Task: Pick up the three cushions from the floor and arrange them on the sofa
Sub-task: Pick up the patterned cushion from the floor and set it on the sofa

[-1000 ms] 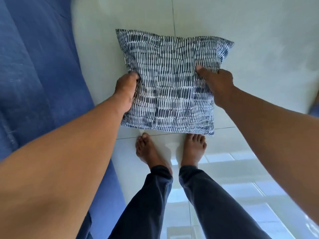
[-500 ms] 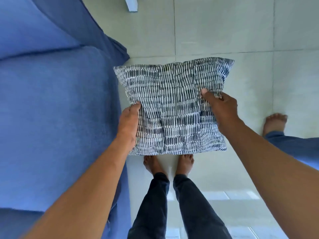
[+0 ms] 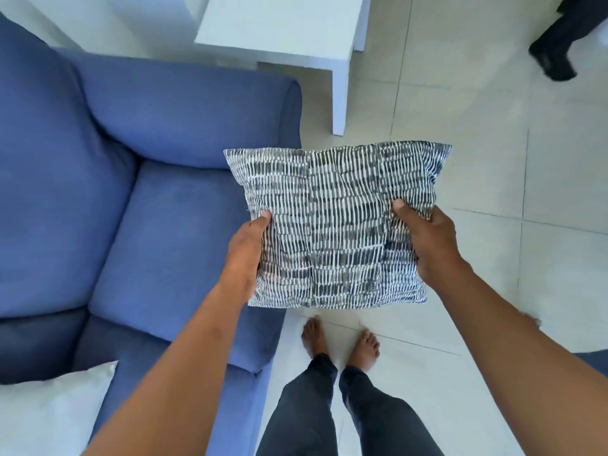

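Note:
I hold a dark-blue-and-white patterned cushion point(image 3: 332, 225) in the air in front of me, above my feet and beside the sofa's right end. My left hand point(image 3: 246, 255) grips its left edge and my right hand point(image 3: 427, 238) grips its right edge, thumbs on top. The blue sofa point(image 3: 158, 225) fills the left half of the view, its seat and armrest bare here. A white cushion point(image 3: 49, 409) lies on the sofa at the bottom left corner. A third cushion is not in view.
A white side table point(image 3: 283, 31) stands on the tiled floor just beyond the sofa's armrest. Another person's dark shoe and trouser leg point(image 3: 556, 51) show at the top right. My bare feet point(image 3: 339, 340) stand on light tiles close to the sofa's front.
I have straightened up with the cushion lifted from floor level. The view has swung up, so the sofa's seat, armrest, the side table and the white cushion have come into sight.

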A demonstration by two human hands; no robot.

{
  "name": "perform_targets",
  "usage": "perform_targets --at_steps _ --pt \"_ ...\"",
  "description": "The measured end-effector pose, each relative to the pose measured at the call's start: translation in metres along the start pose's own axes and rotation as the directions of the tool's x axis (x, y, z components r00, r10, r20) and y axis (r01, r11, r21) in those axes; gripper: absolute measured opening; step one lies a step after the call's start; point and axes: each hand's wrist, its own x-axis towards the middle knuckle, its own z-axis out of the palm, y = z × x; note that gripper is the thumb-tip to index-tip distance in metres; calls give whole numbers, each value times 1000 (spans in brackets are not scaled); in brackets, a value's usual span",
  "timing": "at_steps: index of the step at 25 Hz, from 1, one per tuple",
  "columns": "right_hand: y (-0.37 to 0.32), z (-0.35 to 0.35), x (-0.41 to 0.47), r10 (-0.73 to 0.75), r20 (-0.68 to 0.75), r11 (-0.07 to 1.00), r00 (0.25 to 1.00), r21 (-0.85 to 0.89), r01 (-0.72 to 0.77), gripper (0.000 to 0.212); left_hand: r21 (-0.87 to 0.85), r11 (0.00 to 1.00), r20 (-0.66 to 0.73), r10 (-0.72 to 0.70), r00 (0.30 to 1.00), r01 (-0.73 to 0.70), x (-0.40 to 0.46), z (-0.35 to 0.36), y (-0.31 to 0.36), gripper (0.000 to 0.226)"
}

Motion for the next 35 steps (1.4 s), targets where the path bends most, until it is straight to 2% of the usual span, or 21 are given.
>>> perform_targets --at_steps 2,4,5,7,8,11,14,17,21,23,28,35 --pt "-25 17 -12 -8 83 1000 997 22 7 41 -59 998 -16 34 999 -35 -15 -24 17 94" --pt "-43 39 -17 -14 170 1000 985 5 13 26 -100 989 -63 98 993 -104 -32 -48 32 89" --pt "-50 51 -18 -8 208 1000 978 -22 13 18 -105 985 -96 125 987 -135 -43 -58 40 75" --pt "-65 77 -18 -1 270 999 963 -41 12 18 -144 973 -158 157 975 -180 -52 -81 47 46" --pt "-71 91 -18 0 287 998 958 -59 18 20 -170 964 -179 173 969 -203 -54 -93 49 41" --pt "-85 135 -12 -1 390 992 921 -117 50 21 -237 929 -199 241 950 -285 -49 -125 61 48" --pt "-96 193 -11 -14 480 963 877 -229 141 30 -289 898 -295 248 923 -333 -38 -160 73 34" --pt "-108 253 -16 -17 571 941 821 -269 207 39 -328 876 -396 212 894 -353 -33 -196 81 22" --pt "-117 319 -26 -29 597 919 802 -300 257 22 -320 880 -477 170 862 -351 -30 -237 77 12" --pt "-117 357 -26 -40 597 886 801 -349 305 23 -310 881 -536 147 831 -356 -32 -257 72 11" --pt "-109 443 -19 25 692 850 721 -394 349 28 -296 882 -674 80 734 -368 -30 -283 60 17" --pt "-96 549 -2 176 753 763 634 -511 395 24 -332 907 -823 -145 549 -258 -8 -308 58 8"
